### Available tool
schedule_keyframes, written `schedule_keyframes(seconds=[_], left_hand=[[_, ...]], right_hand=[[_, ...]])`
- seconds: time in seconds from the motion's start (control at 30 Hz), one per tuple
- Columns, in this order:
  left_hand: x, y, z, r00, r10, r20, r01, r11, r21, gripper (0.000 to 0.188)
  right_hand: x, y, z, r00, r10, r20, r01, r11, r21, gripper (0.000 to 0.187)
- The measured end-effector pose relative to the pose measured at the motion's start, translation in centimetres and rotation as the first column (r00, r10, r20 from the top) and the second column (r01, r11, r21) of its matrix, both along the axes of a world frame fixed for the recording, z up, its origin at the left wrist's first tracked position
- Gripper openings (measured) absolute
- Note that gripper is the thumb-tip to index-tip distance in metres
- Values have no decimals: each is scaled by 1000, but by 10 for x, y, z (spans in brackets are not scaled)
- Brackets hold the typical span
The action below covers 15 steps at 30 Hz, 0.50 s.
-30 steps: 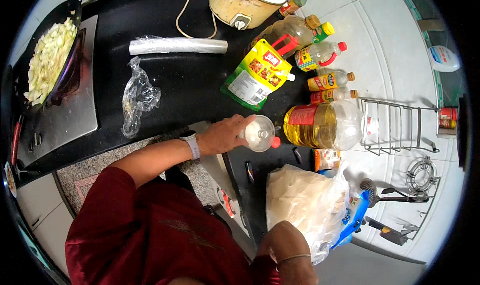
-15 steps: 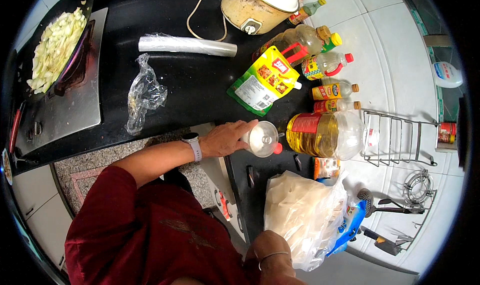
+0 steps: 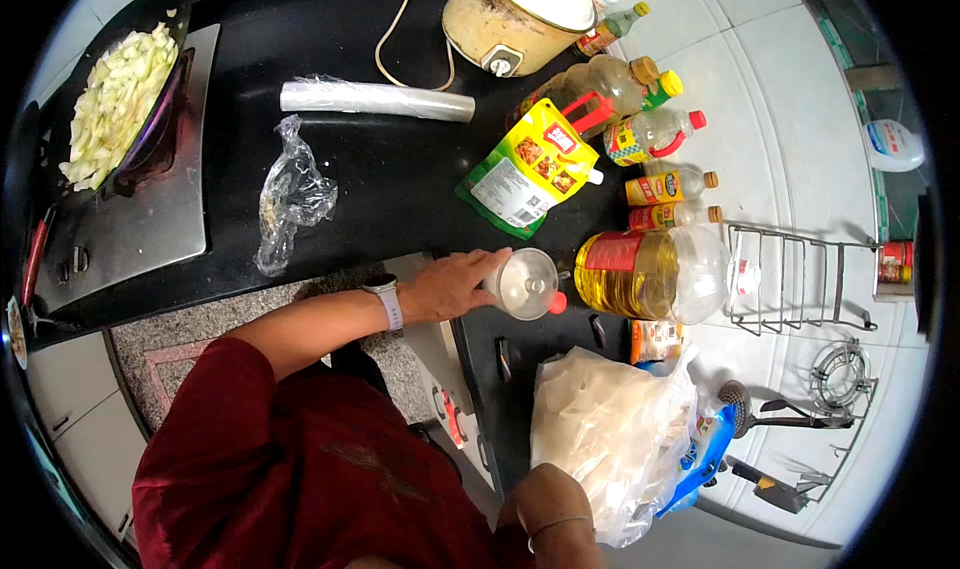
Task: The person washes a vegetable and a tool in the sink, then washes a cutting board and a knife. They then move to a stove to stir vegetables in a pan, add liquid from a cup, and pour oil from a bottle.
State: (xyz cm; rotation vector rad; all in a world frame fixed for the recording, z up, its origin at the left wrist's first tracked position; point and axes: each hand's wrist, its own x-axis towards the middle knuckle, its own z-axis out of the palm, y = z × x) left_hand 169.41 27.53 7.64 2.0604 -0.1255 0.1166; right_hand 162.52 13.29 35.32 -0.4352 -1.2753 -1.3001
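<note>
My left hand [image 3: 450,285], with a watch on its wrist, reaches across the counter edge. Its fingers are closed against the near side of a small clear round jar [image 3: 526,283] with a see-through lid and a red tab. Something pale shows inside the jar. At the lower edge is my right arm, bent, with a bracelet; only part of my right hand [image 3: 568,552] shows and its fingers are hidden. Beside the jar lies a large bottle of yellow oil [image 3: 625,273]. A clear plastic bag of pale flat sheets [image 3: 600,429] rests near my right arm.
A wok of chopped pale vegetables [image 3: 120,104] stands on the hob at far left. A plastic wrap roll [image 3: 375,100], crumpled clear plastic [image 3: 290,199] and a yellow-green pouch [image 3: 530,169] lie on the black counter. Several bottles and a stained cooker [image 3: 515,24] line the wall.
The whole view has shifted slightly, with the counter things a little lower. My left hand stays at the jar. My right arm has turned slightly, its bracelet lower and further right.
</note>
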Motion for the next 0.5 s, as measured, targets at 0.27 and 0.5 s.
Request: schedule_keyframes(seconds=[0.27,0.5], left_hand=[[1,-3,-14,999,-14,40,16,999,-35,72],[1,3,2,1000,-20,3,20,999,-48,73]], right_hand=[[6,5,-4,994,45,-103,-45,999,8,53],[17,14,-11,975,78,-208,-78,997,8,42]])
